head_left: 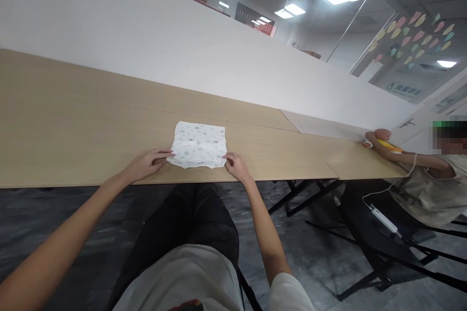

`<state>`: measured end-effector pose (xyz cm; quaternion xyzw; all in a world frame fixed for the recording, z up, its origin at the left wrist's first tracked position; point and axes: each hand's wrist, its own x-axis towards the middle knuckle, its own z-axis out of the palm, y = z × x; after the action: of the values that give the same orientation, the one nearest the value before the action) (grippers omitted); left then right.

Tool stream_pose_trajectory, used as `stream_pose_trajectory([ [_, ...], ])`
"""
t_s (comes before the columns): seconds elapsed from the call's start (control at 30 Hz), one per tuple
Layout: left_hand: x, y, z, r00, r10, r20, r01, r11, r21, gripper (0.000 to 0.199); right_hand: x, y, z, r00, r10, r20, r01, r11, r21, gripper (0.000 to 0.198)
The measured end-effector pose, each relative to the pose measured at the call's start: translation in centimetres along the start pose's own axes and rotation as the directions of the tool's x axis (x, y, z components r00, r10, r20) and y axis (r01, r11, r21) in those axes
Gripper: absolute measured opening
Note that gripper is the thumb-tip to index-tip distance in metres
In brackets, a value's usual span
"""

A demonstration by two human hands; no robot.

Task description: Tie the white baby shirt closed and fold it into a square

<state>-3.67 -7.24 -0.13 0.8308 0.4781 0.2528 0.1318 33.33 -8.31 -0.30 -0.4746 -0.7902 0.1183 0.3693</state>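
- White, roughly rectangular cloth with small scattered dark and greenish prints (pixel 199 143) is laid out on the table; taken as landmark.
- Cloth's near edge is seen wavy; far edge is seen straighter.
- Left hand (pixel 148 163) is placed at the cloth's near left corner; thumb and fingers are brought together, corner pinched between them.
- Right hand (pixel 237 166) is placed at the cloth's near right corner; its side edge is clamped between thumb and fingers.
- Long light-brown wood-look table (pixel 91 121) is spread under the cloth and to both sides of it; table's near edge is close to the cloth.
- Plain white low wall (pixel 146 34) is seen beyond the cloth.
- Black trousers (pixel 182 214) of the seated person are seen on the near side of the cloth, below table level.
- Doll with yellow clothing (pixel 390 146) is held by a co-worker in a light top (pixel 426 189), well apart from the cloth, far to its right.
- Black chair (pixel 357 204) is placed right of the cloth, lower down; white power strip (pixel 383 218) is rested on it.
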Motion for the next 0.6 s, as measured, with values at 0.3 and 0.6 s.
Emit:
stream_pose_trajectory([
  [0.3, 1.0, 2.5, 0.0, 0.996, 0.064, -0.066, -0.047, 0.971, 0.234, 0.057, 0.7, -1.7, -0.9, 0.991, 0.132, 0.014, -0.132, 0.991, 0.011, 0.020],
  [0.6, -0.7, 6.6, -3.8, 0.965, 0.103, -0.242, -0.059, 0.982, 0.182, 0.054, 0.8, -4.5, -4.4, 0.981, 0.185, -0.058, -0.168, 0.962, 0.217, 0.022],
])
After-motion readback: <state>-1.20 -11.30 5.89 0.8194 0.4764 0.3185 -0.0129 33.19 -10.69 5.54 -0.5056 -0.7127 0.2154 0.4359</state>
